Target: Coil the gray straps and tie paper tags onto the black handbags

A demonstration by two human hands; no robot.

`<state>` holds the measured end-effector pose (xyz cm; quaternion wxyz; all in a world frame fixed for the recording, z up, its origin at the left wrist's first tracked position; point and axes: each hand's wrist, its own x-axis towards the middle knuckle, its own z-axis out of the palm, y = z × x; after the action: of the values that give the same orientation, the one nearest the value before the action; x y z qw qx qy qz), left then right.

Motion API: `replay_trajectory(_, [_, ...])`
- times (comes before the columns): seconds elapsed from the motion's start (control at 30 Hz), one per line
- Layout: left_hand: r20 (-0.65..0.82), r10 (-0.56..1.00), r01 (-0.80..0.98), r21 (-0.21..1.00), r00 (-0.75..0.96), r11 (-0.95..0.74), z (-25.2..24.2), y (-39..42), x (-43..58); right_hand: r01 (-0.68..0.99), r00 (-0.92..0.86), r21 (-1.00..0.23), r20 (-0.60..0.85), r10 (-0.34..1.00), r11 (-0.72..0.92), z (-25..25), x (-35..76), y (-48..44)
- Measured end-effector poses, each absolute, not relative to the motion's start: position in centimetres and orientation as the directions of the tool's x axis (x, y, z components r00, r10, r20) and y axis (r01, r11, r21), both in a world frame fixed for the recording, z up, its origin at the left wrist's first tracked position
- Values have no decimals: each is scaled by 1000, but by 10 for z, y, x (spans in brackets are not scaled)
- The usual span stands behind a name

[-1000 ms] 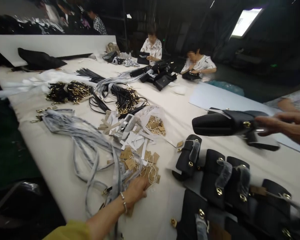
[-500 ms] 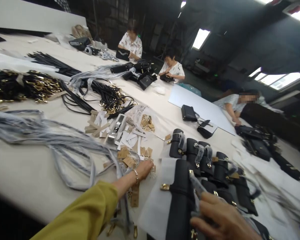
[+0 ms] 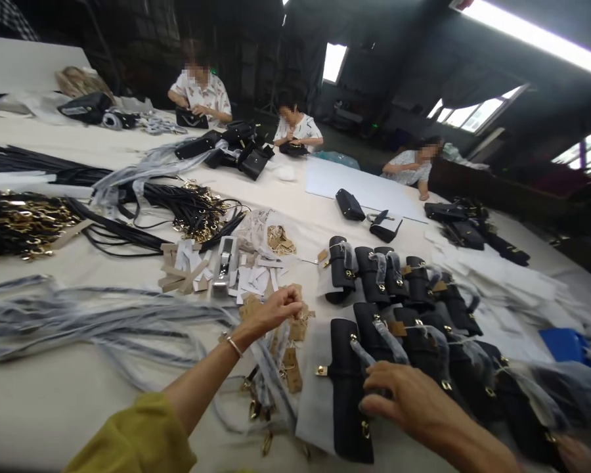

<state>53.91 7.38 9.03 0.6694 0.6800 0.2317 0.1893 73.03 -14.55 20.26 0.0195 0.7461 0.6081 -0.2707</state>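
My right hand point(image 3: 398, 397) is closed around the plastic-wrapped handle of a black handbag point(image 3: 345, 401), which lies on a white sheet point(image 3: 312, 414) with its gold-tipped flap tab pointing left. Over a pile of brown paper hang tags point(image 3: 291, 369) with white strings is my left hand point(image 3: 280, 307), its fingers curled together; whatever they pinch is too small to make out. Plastic-wrapped straps point(image 3: 270, 378) with gold clasps run beneath my left wrist. Several more black handbags point(image 3: 374, 328) with wrapped handles stand close beside the held one, some with tags on.
Black straps with gold clasps point(image 3: 197, 213), paper strips point(image 3: 184, 266), a metal dispenser-like box point(image 3: 224, 266) and a plastic bag of tags point(image 3: 270, 230) cover the left and middle. White sheets point(image 3: 502, 276) and a blue object point(image 3: 566, 345) lie right. Co-workers point(image 3: 204, 98) handle bags across the table.
My view has shifted, showing more of the bag rows at right. My left hand has lifted a little from the tags, fingers still curled. My right hand stays at the bag's handle.
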Motion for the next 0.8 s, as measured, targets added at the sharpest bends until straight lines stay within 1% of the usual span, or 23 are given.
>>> replay_trajectory(0.07, [-30,530,2,999,848,53,115,69,528,814,218,-426,-405,888,-394,220,722,-138])
replay_trajectory(0.13, [-13,477,-59,989,879,134,137,63,519,594,312,-620,-409,858,-512,227,704,-126])
replay_trajectory(0.17, [-4,447,-86,980,894,181,147,59,515,451,319,-728,-409,855,-517,227,693,-119])
replay_trajectory(0.2, [3,417,-106,969,909,225,154,56,512,300,299,-822,-401,866,-484,226,680,-111])
replay_trajectory(0.23, [6,393,-116,960,920,256,161,52,509,158,260,-890,-381,887,-428,222,666,-103])
replay_trajectory(0.27, [6,379,-116,956,925,268,165,49,506,34,210,-927,-359,909,-374,218,653,-96])
replay_trajectory(0.3, [2,380,-109,959,925,261,169,46,504,-66,161,-938,-346,924,-340,214,641,-90])
replay_trajectory(0.37, [-12,413,-102,962,911,253,173,40,501,-195,96,-922,-356,929,-334,206,623,-82])
replay_trajectory(0.4, [-20,430,-108,956,903,272,174,38,499,-225,83,-914,-364,927,-339,203,617,-81])
replay_trajectory(0.47, [-44,446,-138,920,894,367,175,36,495,-226,93,-907,-382,919,-354,199,611,-81])
replay_trajectory(0.57, [-78,425,-180,826,902,534,174,35,487,-124,144,-908,-415,898,-400,197,611,-87])
replay_trajectory(0.63, [-86,418,-197,785,904,587,170,31,482,-56,155,-908,-419,894,-416,197,610,-94])
replay_trajectory(0.7, [-72,454,-230,786,888,575,161,22,480,-11,158,-908,-415,896,-419,193,610,-100])
replay_trajectory(0.77, [-12,557,-301,832,831,467,147,10,481,16,195,-905,-414,889,-425,184,610,-106])
replay_trajectory(0.8, [29,588,-327,853,808,406,138,4,483,32,243,-911,-393,887,-412,177,612,-109])
